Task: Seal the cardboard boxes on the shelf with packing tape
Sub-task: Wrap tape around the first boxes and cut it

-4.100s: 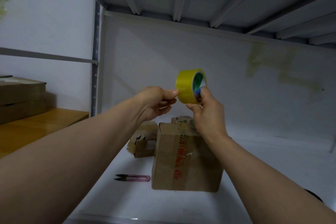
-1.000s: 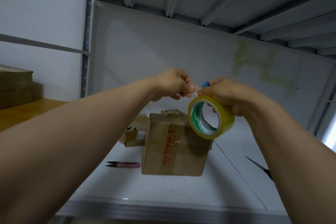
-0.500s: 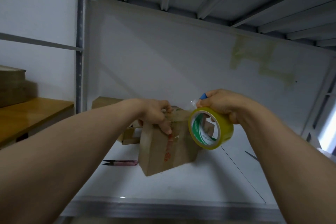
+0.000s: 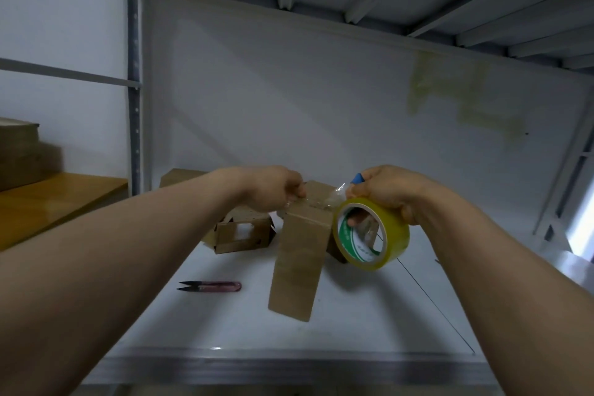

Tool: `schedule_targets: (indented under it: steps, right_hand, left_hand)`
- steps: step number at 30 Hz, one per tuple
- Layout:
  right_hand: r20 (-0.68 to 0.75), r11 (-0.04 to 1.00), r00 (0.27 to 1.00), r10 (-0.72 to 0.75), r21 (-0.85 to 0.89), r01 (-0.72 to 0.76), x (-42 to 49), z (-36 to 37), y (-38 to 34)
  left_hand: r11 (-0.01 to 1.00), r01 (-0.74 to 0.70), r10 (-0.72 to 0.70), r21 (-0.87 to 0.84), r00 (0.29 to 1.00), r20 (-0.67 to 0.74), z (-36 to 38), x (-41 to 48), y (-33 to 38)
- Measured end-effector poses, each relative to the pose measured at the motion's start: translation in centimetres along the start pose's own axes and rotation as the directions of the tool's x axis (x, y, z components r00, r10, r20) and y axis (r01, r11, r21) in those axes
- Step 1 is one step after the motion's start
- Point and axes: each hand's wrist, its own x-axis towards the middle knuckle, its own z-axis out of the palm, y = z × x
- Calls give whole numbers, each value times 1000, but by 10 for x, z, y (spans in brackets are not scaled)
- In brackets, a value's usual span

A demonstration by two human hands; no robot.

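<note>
Left hand (image 4: 273, 188): knuckles up, fingers curled over the top left edge of the cardboard box (image 4: 302, 254), holding it and pressing the end of the clear tape strip (image 4: 321, 201) onto the top face. Right hand (image 4: 389, 190): you grip the yellow tape roll (image 4: 398, 239) just beside the box's top right edge, with a fingertip visible inside the core. The box stands between your hands on the white shelf (image 4: 225, 331), one corner toward you. A smaller box (image 4: 241, 231) sits close behind it on the left. Pink snips (image 4: 212, 286) lie apart, left. Bare shelf runs to the front edge (image 4: 289, 363) and rightward.
</note>
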Motion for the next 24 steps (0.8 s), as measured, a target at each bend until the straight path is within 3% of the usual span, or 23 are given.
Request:
schedule_targets:
  steps: [2,5,9,12,16,20,22,24]
  right_hand:
    - [-2,1000,1000,-8,-2,8,1,0,0]
    - [-4,998,1000,-24,-65,24,4,-4,0]
    - [-135,893,987,-87,-450,17,-2,-19,-11]
    - [-190,820,976,-104,-572,-24,-12,-30,-25]
    - [-134,867,986,-104,-498,24,-14,-35,-35]
    - [-28,965,997,-70,-254,61,-9,-30,-35]
    - [-23,969,997,-67,-242,60,-6,-27,-31]
    - [-29,974,998,-49,-223,41,-4,-25,-23]
  left_hand:
    - [970,-131,142,206,989,-35,6,4,-8]
    - [950,-228,245,215,968,-55,17,8,-14]
    - [924,-264,294,277,953,-75,18,13,-6]
    - [921,-299,334,250,936,-110,29,19,1]
    - [950,-262,290,171,943,-165,41,23,11]
    - [802,-104,349,588,880,-321,43,27,25]
    - [772,-106,383,626,864,-326,41,31,27]
    - [797,-199,388,570,892,-232,41,35,16]
